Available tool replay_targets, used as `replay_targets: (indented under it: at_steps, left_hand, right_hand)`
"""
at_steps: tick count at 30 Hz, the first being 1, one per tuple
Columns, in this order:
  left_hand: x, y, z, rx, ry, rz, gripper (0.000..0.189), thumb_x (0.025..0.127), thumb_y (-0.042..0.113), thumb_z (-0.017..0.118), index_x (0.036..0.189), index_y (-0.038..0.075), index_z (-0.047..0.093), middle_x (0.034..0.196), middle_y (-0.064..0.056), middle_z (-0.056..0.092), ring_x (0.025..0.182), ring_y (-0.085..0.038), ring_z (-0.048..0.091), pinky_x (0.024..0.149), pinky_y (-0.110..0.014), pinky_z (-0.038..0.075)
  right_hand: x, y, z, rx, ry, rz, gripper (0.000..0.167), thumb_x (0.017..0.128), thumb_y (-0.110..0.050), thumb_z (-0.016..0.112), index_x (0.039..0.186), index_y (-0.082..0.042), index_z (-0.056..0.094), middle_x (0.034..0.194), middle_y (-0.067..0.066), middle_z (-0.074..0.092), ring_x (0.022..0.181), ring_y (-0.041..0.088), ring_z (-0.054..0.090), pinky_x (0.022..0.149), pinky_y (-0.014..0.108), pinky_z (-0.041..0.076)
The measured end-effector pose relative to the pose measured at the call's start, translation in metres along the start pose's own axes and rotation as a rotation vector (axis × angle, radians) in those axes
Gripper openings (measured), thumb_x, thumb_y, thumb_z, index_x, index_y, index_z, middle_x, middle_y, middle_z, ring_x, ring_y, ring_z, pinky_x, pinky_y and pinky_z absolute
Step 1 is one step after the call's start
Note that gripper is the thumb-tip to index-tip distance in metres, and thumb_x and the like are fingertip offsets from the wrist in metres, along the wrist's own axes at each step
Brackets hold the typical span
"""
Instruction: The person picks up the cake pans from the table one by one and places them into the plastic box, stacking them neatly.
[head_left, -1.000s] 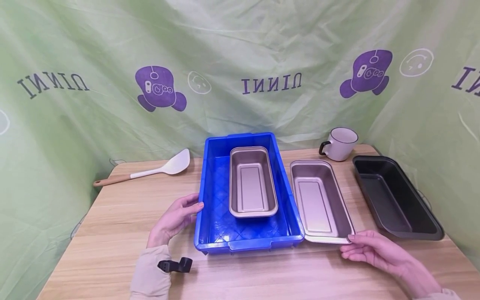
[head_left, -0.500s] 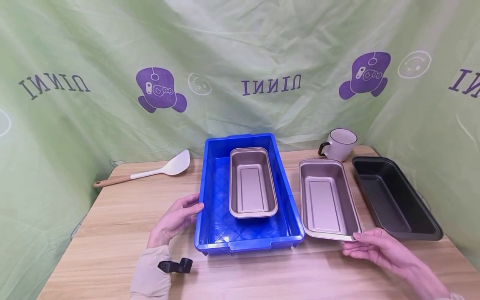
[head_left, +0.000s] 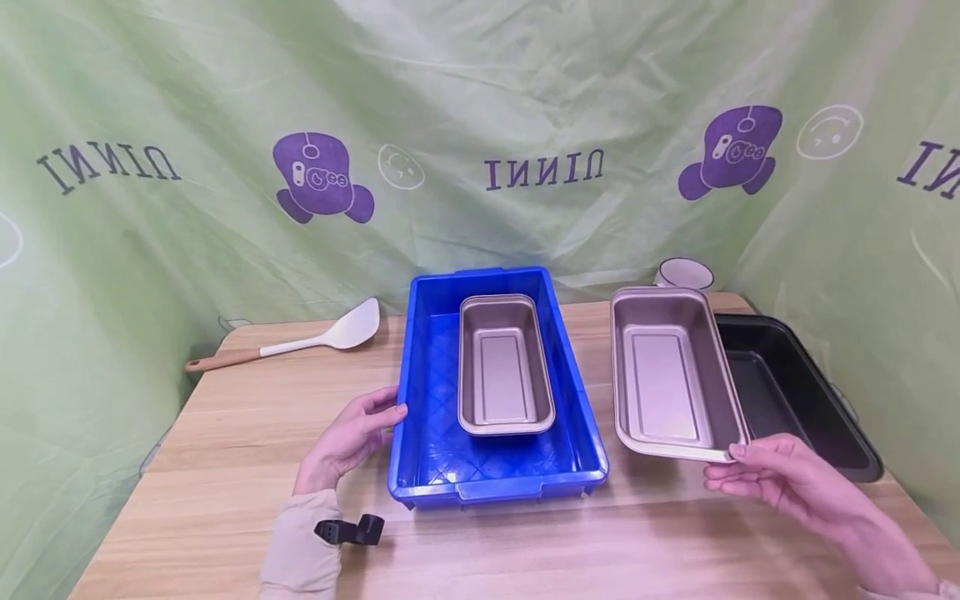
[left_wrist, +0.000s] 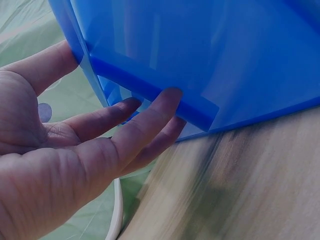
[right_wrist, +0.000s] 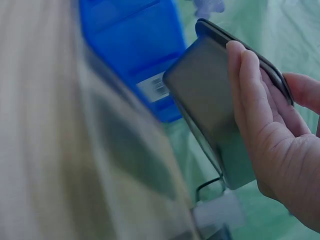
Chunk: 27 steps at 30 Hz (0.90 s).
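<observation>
A champagne-coloured loaf pan (head_left: 663, 392) is held up off the table by my right hand (head_left: 795, 483). Its near right corner is pinched, thumb on the rim and fingers beneath; the right wrist view shows the pan's underside (right_wrist: 212, 90) tilted above the tabletop. My left hand (head_left: 352, 437) holds the left side of a blue plastic tray (head_left: 495, 490). The left wrist view has its fingers (left_wrist: 150, 122) against the tray's outer wall. Inside that tray sits a matching loaf pan (head_left: 506, 375), toward the right side.
Behind the raised pan, a black loaf pan (head_left: 832, 417) stands on the wooden table (head_left: 465, 558), partly covered. A white mug (head_left: 685, 272) shows only its top at the back. A spatula (head_left: 352, 325) with a wooden handle lies back left. Green printed cloth (head_left: 450, 225) surrounds the table.
My right hand has lifted the champagne-coloured loaf pan and shifted it right and farther back, over the black pan's left part and the mug. My left hand and the tray have stayed put.
</observation>
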<state>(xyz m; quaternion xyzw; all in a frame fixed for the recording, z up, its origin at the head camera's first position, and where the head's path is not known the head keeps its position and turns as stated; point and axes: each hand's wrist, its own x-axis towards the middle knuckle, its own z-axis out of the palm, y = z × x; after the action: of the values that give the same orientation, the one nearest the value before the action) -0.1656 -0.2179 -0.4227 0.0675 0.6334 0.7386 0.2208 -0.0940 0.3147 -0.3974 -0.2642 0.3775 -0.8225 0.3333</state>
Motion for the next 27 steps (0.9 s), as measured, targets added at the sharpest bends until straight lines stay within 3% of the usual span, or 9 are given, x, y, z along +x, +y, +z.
replay_targets:
  at_steps: [8,16,23,27]
  left_hand:
    - [0.0,0.0,0.0,0.006,-0.004,0.0,0.062,0.095,0.006,0.054,0.144,-0.015,0.021,0.136,-0.028,0.042,0.111,-0.024,0.058,0.093,-0.038,0.05]
    - [0.001,0.001,0.001,0.0,-0.021,0.0,0.061,0.096,0.005,0.052,0.144,-0.015,0.02,0.14,-0.03,0.037,0.113,-0.023,0.057,0.094,-0.038,0.049]
    - [-0.003,0.004,0.001,-0.014,-0.01,0.006,0.062,0.095,0.005,0.052,0.144,-0.016,0.019,0.135,-0.024,0.044,0.11,-0.022,0.058,0.093,-0.037,0.05]
    - [-0.004,0.004,0.001,-0.018,-0.01,0.009,0.062,0.096,0.004,0.052,0.144,-0.015,0.019,0.134,-0.022,0.046,0.11,-0.021,0.058,0.094,-0.037,0.049]
  right_hand:
    - [0.019,-0.012,0.014,-0.037,0.004,-0.052,0.049,0.097,0.016,0.012,0.121,0.015,0.055,0.12,0.031,0.057,0.115,0.037,0.057,0.099,0.044,0.041]
    - [0.042,-0.007,0.026,0.039,0.006,-0.084,0.05,0.096,0.017,0.011,0.117,0.018,0.056,0.116,0.033,0.058,0.112,0.038,0.058,0.097,0.043,0.043]
    - [0.063,-0.005,0.029,-0.078,0.019,-0.093,0.049,0.097,0.016,0.016,0.115,0.014,0.061,0.111,0.029,0.063,0.106,0.036,0.063,0.093,0.04,0.048]
    - [0.076,-0.002,0.03,-0.091,0.008,-0.081,0.05,0.097,0.016,0.016,0.113,0.013,0.063,0.11,0.027,0.064,0.105,0.034,0.063,0.093,0.039,0.048]
